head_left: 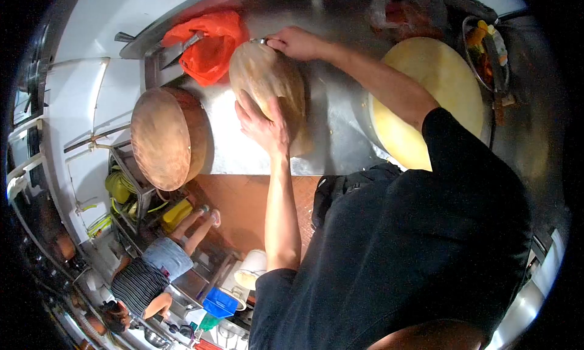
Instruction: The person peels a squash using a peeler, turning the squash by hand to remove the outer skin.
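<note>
Clasping metal (261, 41) at the block's (257, 68) edge in the right hand (295, 43), laying the left hand (265, 122), spread wide, against it!

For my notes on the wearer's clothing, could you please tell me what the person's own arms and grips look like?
The left grip and right grip are both bare human hands, with no gloves. I can see no watch or band on either wrist. The short, plain black sleeves of a black shirt leave both forearms uncovered; no cables or markings show.
</note>
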Demonstrator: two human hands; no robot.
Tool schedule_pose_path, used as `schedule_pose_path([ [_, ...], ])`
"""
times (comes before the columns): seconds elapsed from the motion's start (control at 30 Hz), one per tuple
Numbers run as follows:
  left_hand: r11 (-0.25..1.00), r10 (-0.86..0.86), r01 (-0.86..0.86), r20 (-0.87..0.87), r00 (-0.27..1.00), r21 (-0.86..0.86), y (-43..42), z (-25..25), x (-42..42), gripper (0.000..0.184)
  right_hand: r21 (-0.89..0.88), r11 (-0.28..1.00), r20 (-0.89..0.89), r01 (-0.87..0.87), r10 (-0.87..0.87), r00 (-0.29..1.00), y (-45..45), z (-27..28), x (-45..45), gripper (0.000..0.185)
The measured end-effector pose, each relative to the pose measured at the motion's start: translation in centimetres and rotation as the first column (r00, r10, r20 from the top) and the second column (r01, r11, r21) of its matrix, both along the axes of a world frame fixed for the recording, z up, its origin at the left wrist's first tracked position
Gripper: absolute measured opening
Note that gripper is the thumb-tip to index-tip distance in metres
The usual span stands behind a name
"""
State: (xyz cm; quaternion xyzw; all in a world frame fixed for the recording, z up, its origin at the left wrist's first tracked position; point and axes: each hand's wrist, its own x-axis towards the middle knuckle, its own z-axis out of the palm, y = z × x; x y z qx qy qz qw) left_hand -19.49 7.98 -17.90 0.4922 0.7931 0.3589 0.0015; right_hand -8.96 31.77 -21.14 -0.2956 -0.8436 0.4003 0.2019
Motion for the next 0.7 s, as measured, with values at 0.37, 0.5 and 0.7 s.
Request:
schedule_pose_path([
  [0.37,0.995,-0.06,0.053,0.079,0.995,0.083,0.2,-0.4,0.0,0.084,-0.083,0.902,-0.03,0.423,-0.427,0.904,-15.4,1.9,3.2,0.048],
  [0.5,0.977,0.074,-0.12,0.245,0.967,0.177,1.9,1.3,3.2,0.084,-0.121,0.906,-0.049,0.406,-0.414,0.909,-22.7,1.3,6.2,0.047],
  [0.7,0.967,0.109,-0.174,0.316,0.943,0.185,2.2,2.3,4.6,0.089,0.036,0.991,0.209,0.131,-0.136,0.968,-29.9,0.0,13.5,0.047],
])
